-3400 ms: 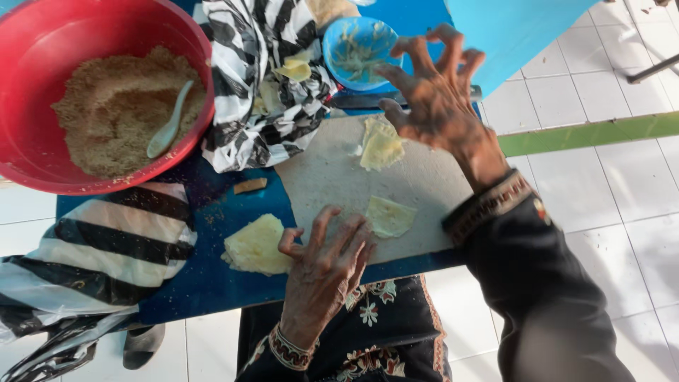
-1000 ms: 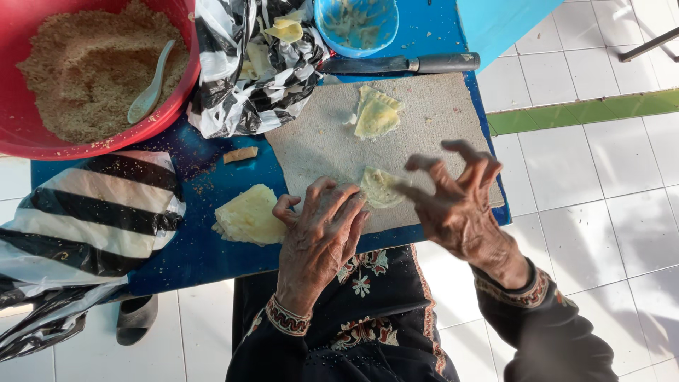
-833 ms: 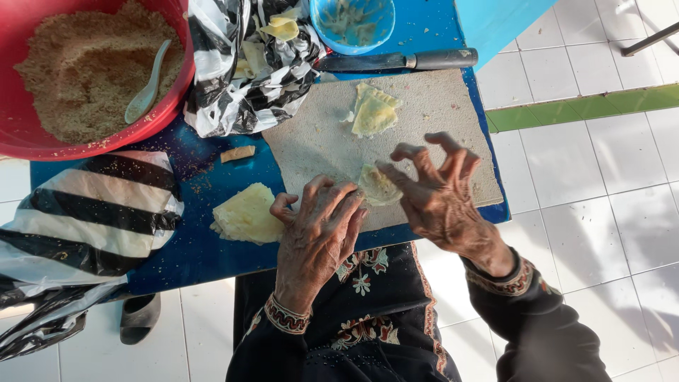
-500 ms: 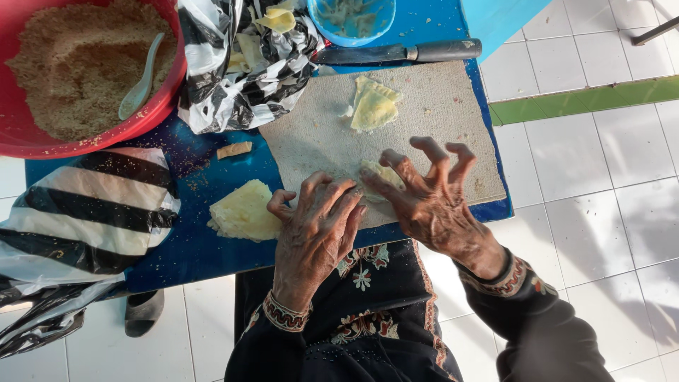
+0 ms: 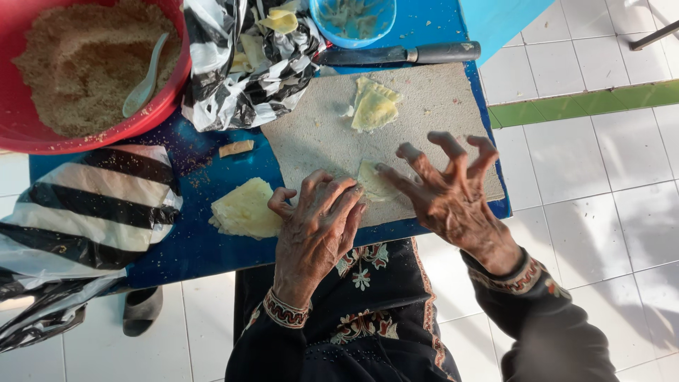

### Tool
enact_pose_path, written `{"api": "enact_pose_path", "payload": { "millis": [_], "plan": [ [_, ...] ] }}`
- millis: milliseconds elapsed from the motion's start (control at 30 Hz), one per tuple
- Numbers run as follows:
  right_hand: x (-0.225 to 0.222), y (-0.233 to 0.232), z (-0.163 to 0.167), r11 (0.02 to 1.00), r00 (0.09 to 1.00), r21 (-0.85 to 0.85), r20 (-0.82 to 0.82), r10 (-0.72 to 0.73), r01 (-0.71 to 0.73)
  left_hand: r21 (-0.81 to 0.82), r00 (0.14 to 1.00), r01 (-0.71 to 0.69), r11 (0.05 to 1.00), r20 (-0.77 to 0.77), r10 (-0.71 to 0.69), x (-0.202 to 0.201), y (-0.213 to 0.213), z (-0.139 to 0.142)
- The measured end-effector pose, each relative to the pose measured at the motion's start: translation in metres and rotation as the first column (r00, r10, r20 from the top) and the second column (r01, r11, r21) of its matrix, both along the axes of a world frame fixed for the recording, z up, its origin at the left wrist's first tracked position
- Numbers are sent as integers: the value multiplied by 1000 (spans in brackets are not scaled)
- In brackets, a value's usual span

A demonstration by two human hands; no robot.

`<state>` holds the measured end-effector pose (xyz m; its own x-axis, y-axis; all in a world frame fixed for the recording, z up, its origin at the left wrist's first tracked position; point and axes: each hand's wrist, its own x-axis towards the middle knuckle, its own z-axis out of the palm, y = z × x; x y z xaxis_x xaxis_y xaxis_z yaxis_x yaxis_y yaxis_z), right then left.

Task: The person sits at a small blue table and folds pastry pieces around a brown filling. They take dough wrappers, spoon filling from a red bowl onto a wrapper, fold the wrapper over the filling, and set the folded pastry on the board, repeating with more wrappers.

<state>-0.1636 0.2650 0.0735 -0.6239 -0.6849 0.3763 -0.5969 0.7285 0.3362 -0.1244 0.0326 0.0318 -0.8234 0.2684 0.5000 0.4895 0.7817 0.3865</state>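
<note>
Hands work at the near edge of a grey cutting board on a blue table. The left hand lies palm-down, fingers together and flat, their tips pressing the near-left edge of a small pale dough wrapper. The right hand hovers claw-like above the board with its fingers spread wide, the forefinger tip touching the wrapper's right side; nothing is gripped. The wrapper lies flat on the board between both hands. By its look it is thin, soft, light and easily torn, possibly tacky; lifting by an edge or corner with fingertip pressure seems safest.

Just left of the left hand, a stack of similar wrappers rests on the table. Further left, a black-and-white striped plastic bag hangs over the table's edge.

Mid-board, a folded dough piece lies apart. Beyond it, a dark-handled knife lies along the far edge of the board.

Farthest: a red bowl of brown crumbly filling with a pale spoon, a second striped bag holding dough scraps, and a small blue bowl.
</note>
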Motion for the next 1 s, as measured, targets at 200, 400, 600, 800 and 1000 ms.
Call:
{"api": "enact_pose_path", "payload": {
  "millis": [200, 400, 600, 800, 1000],
  "plan": [
    [14, 9, 6, 1000, 1000, 19, 19, 10, -10, 16, 1000, -2, 1000, -3, 2, 0, 1, -1],
    [-4, -4, 2, 997, 991, -73, 128, 34, -25, 16, 1000, -2, 1000, -16, 3, -2, 1, 3],
    [11, 6, 5, 989, 978, -146, 198, 61, -32, 18, 1000, -6, 1000, -8, 7, 0, 3, 2],
    [-26, 11, 20, 888, 906, -461, 376, 195, 0, 34, 1000, 4, 999, -16, -3, -2, 3, 7],
    [-124, -26, 31, 964, 996, -268, 81, 30, -7, 20, 1000, -1, 1000, 8, 1, -1, 2, 17]
  ]
}}
